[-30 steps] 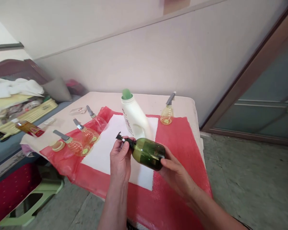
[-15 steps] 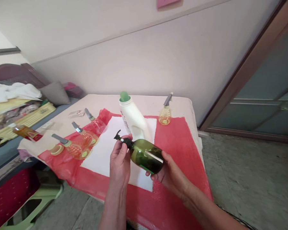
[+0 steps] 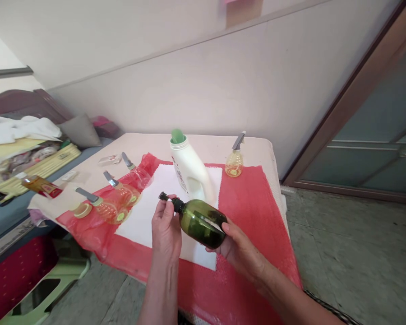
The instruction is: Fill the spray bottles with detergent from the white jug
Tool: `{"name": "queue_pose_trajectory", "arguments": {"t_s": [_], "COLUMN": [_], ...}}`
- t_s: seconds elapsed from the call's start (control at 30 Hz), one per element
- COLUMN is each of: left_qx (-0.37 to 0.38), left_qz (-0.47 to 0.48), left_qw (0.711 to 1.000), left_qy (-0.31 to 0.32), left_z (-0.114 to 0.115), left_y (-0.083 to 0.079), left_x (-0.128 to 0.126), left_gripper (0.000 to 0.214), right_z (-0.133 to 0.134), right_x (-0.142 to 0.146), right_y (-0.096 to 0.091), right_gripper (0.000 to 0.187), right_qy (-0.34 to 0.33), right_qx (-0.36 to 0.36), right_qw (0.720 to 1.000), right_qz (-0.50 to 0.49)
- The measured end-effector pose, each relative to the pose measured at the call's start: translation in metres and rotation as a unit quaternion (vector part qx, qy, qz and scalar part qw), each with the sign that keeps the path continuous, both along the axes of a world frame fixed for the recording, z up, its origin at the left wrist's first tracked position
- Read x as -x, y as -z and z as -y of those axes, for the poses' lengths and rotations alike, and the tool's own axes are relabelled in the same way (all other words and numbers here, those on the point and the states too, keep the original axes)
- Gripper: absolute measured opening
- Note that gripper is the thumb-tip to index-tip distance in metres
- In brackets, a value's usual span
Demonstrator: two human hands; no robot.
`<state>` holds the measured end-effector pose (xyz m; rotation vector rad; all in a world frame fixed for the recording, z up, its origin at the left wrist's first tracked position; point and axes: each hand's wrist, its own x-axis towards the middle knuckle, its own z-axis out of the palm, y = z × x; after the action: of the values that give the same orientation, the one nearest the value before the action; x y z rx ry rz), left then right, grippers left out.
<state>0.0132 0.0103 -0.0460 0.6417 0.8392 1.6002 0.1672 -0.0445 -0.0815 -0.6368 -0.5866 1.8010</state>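
A dark green pump bottle [image 3: 201, 221] lies tilted in the air between my hands, its black pump end toward the left. My left hand [image 3: 166, 223] pinches the bottle at its pump and collar. My right hand [image 3: 238, 246] is wrapped round the base. Behind it, a white jug [image 3: 189, 169] with a green piece [image 3: 177, 136] in its open mouth stands on a white sheet [image 3: 145, 221]. To the right of the jug stands a clear spray bottle [image 3: 234, 163] with a grey trigger and some yellowish liquid.
Several clear spray bottles [image 3: 106, 210] lie on red plastic [image 3: 243, 289] at the left, beside a round yellowish lid [image 3: 83, 210]. A brown-filled bottle [image 3: 40, 186] lies at the table's left edge. A green stool [image 3: 64, 275] stands below, and a wall rises behind.
The pump bottle has turned about its length, so the spout no longer sticks up and points more toward me. Both hands stay on it, slightly farther left.
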Motion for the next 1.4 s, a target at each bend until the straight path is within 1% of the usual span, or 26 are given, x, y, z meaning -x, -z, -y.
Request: {"name": "queue_pose_trajectory", "arguments": {"t_s": [0.07,0.13,0.2,0.23,0.27,0.33,0.4,0.47,0.53,0.6,0.67,0.73,0.8,0.87,0.93,1.0,1.07,1.1,1.17,1.2,1.27,1.37,1.4], "left_qx": [0.007,0.001,-0.004,-0.004,-0.002,0.010,0.019,0.013,-0.003,-0.006,0.006,0.020,0.027,0.022,0.006,-0.016,-0.034,-0.039,-0.041,-0.040,-0.036,-0.025,-0.020], "left_qz": [-0.004,0.009,0.031,0.041,0.047,0.048,0.041,0.031,0.029,0.036,0.041,0.035,0.017,-0.005,-0.016,-0.021,-0.029,-0.033,-0.037,-0.037,-0.033,-0.021,-0.019], "left_qw": [1.000,1.000,0.998,0.998,0.998,0.999,0.999,0.999,0.999,0.998,0.998,0.999,0.999,1.000,0.999,0.998,0.995,0.993,0.990,0.991,0.994,0.999,0.999], "left_qy": [0.003,0.030,0.051,0.052,0.044,0.008,-0.013,0.001,0.034,0.048,0.040,0.010,-0.012,-0.003,0.027,0.057,0.088,0.105,0.127,0.126,0.099,0.043,0.033], "left_z": [0.000,0.000,0.000,-0.001,-0.001,-0.002,-0.003,-0.003,-0.002,0.000,0.000,-0.001,-0.002,-0.002,0.000,0.003,0.007,0.009,0.010,0.011,0.010,0.007,0.006], "left_y": [0.000,-0.001,-0.001,-0.001,0.000,0.003,0.004,0.003,0.002,0.001,0.002,0.004,0.005,0.005,0.003,0.001,-0.001,-0.002,-0.003,-0.003,-0.003,-0.002,-0.002], "left_x": [0.001,0.002,0.002,0.001,0.001,0.000,0.000,-0.001,-0.002,-0.004,-0.006,-0.006,-0.004,-0.002,-0.002,-0.003,-0.004,-0.005,-0.005,-0.005,-0.003,-0.002,-0.002], "left_gripper": [0.027,0.036,0.040,0.039,0.036,0.029,0.028,0.031,0.036,0.036,0.034,0.032,0.030,0.029,0.028,0.026,0.027,0.028,0.031,0.031,0.028,0.024,0.024], "right_z": [0.000,0.001,0.001,0.001,0.001,0.000,-0.001,-0.002,-0.002,-0.002,-0.001,0.000,0.001,0.001,0.001,0.001,0.003,0.004,0.006,0.006,0.006,0.004,0.004], "right_x": [0.000,-0.001,-0.001,-0.001,-0.001,0.000,0.000,-0.001,-0.001,-0.001,0.000,0.001,0.002,0.002,0.002,0.002,0.004,0.005,0.007,0.008,0.007,0.005,0.004], "right_y": [0.001,0.003,0.005,0.005,0.006,0.006,0.007,0.008,0.010,0.010,0.009,0.006,0.003,0.001,0.002,0.005,0.011,0.014,0.017,0.016,0.012,0.000,-0.003], "right_gripper": [0.052,0.053,0.054,0.053,0.053,0.052,0.052,0.054,0.056,0.057,0.055,0.053,0.056,0.058,0.060,0.062,0.071,0.077,0.084,0.084,0.075,0.057,0.058], "right_qy": [-0.011,-0.024,-0.025,-0.018,-0.009,0.004,-0.002,-0.020,-0.037,-0.043,-0.035,-0.004,0.027,0.025,-0.009,-0.055,-0.118,-0.149,-0.193,-0.196,-0.153,-0.050,-0.021], "right_qx": [0.016,0.034,0.034,0.027,0.018,0.005,0.011,0.034,0.062,0.079,0.069,0.036,0.002,0.000,0.044,0.125,0.200,0.226,0.249,0.245,0.207,0.094,0.053], "right_qw": [1.000,0.999,0.999,0.999,1.000,1.000,1.000,0.999,0.997,0.995,0.996,0.999,1.000,1.000,0.999,0.990,0.969,0.958,0.942,0.941,0.959,0.987,0.992], "right_qz": [-0.014,-0.028,-0.031,-0.027,-0.020,-0.006,-0.008,-0.022,-0.039,-0.049,-0.045,-0.024,0.001,0.014,0.003,-0.033,-0.078,-0.099,-0.120,-0.123,-0.121,-0.117,-0.110]}}
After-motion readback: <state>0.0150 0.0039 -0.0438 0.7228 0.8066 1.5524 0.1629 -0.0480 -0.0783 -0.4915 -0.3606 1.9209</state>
